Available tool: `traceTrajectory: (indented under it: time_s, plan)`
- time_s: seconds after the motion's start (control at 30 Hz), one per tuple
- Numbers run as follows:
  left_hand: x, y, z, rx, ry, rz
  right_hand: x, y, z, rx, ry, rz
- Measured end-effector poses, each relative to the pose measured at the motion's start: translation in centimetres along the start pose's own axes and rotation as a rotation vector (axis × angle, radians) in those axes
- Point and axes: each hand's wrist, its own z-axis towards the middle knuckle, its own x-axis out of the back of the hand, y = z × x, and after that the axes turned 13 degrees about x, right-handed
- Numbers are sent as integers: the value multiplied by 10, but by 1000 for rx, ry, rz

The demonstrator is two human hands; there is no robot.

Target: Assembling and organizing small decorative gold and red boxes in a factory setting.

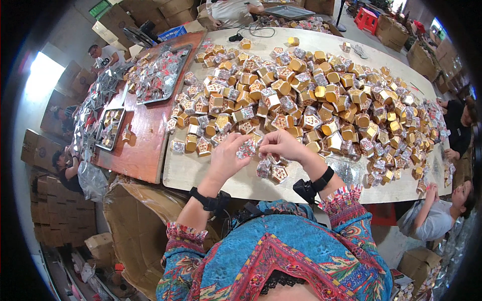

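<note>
As we look down the head view, our left hand [227, 157] is clamped on a piece [246, 149] above the table [201, 173], probably so both hands reach it. Our right hand [282, 146] bunches its fingers beside it; whether they grip anything, we cannot tell. The piece looks shiny, speckled red and pale; the pile [331, 128] lies beyond, seemingly for easy reach.

A small red-and-white speckled piece [246, 149] sits in the left hand [228, 154]

Gold-sided pieces [321, 92] are crowding the pale table [186, 169]; over its near side, the left hand [227, 156] is holding a speckled piece [246, 149].
</note>
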Motion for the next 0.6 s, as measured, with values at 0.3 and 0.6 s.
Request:
traceTrajectory:
  time_s: [0.3, 0.6]
  plan:
    - [3, 14, 3, 15, -69, -22, 12, 7, 1, -51, -72, 172]
    - [1, 15, 7, -98, -16, 0, 12, 6, 6, -94, -39, 156]
